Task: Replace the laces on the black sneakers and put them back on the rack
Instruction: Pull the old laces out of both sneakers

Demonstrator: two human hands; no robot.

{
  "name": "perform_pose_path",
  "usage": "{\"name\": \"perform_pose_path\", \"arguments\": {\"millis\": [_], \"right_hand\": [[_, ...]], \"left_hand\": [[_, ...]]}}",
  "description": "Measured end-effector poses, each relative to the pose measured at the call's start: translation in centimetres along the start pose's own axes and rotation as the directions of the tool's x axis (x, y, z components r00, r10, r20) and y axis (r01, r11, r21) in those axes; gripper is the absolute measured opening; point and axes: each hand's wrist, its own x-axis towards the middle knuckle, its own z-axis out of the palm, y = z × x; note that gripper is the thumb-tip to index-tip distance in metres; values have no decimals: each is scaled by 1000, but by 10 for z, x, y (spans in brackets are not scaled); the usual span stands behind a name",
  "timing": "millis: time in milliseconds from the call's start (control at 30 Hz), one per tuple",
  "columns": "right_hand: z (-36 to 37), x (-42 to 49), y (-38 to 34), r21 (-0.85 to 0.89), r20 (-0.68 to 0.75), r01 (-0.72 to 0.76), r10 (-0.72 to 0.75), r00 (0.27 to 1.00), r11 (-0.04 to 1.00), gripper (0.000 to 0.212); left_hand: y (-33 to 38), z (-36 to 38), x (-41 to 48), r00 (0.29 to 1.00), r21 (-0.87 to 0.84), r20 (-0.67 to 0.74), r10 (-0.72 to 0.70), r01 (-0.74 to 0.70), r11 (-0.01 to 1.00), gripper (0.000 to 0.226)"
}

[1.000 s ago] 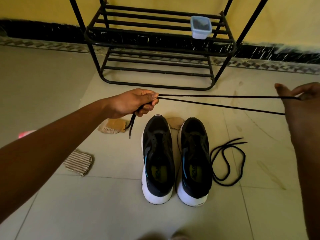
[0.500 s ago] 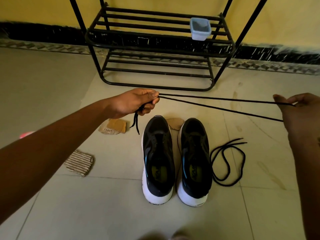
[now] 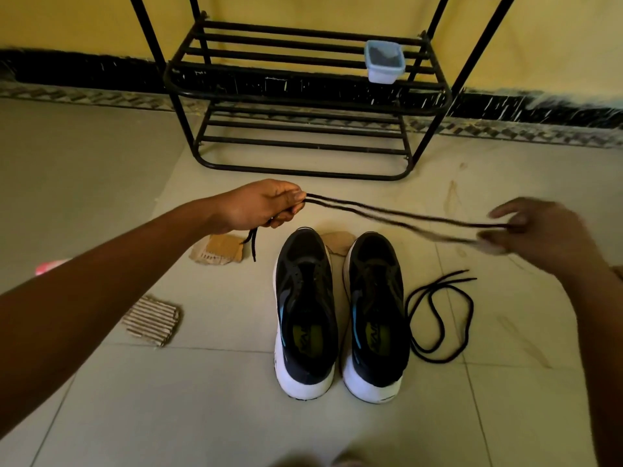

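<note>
The doubled lace (image 3: 404,215) stretches in the air above the toes of the sneakers (image 3: 305,298), which stand side by side on the floor before the rack (image 3: 303,99). The left hand (image 3: 263,205) grips both ends; the right hand (image 3: 539,230), blurred, pinches the fold. If either pinch slips, the ends come uneven and lacing starts lopsided. The second lace (image 3: 438,315), looped just beside the sneakers, could tangle in.

dim warm light, wide-angle bowing, right hand (image 3: 542,230) motion-blurred.
</note>
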Motion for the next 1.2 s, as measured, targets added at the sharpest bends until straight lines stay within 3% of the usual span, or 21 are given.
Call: {"name": "perform_pose_path", "arguments": {"millis": [67, 133, 200, 267, 400, 467, 567, 633, 733, 833, 933, 1067, 1133, 1200], "right_hand": [[3, -9, -17, 55, 376, 49, -66, 924, 997, 45], [11, -20, -40, 158, 480, 157, -215, 850, 975, 59], [29, -30, -69, 290, 439, 227, -340, 832, 930, 62], [52, -38, -95, 360, 327, 277, -398, 857, 891, 54], [81, -45, -117, 474, 94, 350, -441, 892, 808, 6], [79, -44, -118, 504, 45, 332, -408, 912, 797, 13], [65, -45, -122, 648, 47, 230, -339, 940, 726, 11], [57, -49, -129, 788, 78, 134, -313, 946, 600, 17], [50, -56, -140, 899, 81, 71, -323, 943, 433, 16], [42, -55, -139, 920, 13, 88, -253, 967, 383, 13], [31, -47, -124, 935, -47, 90, -131, 990, 343, 13], [48, -43, -104, 959, 178, -190, 71, 981, 211, 17], [67, -47, -100, 924, 344, -356, 104, 933, 139, 19], [87, -55, -103, 872, 478, -483, 68, 876, 84, 18]], "left_hand": [[3, 3, 1, 1000, 64, 2, 28, -28, 998, 31], [9, 9, 3, 998, 141, 24, 64, -66, 988, 31], [16, 16, 6, 993, 219, 54, 107, -116, 969, 30], [25, 22, 8, 985, 269, 77, 156, -171, 948, 30], [31, 23, 8, 974, 345, 80, 212, -227, 911, 28], [28, 22, 5, 973, 370, 51, 224, -227, 901, 25], [22, 27, 3, 987, 309, 35, 155, -158, 938, 10], [23, 41, 4, 987, 197, 32, 156, -160, 967, 32], [27, 70, 7, 974, -48, 34, 224, -223, 974, 27], [27, 86, 7, 985, -216, 28, 168, -158, 964, 18], [26, 82, 5, 984, -222, -116, 137, -160, 962, 23], [34, 63, 4, 937, -140, -333, 110, -165, 976, 26], [42, 59, 7, 905, -211, -412, 109, -211, 954, 26], [49, 64, 11, 890, -393, -454, 40, -240, 887, 26]]}}
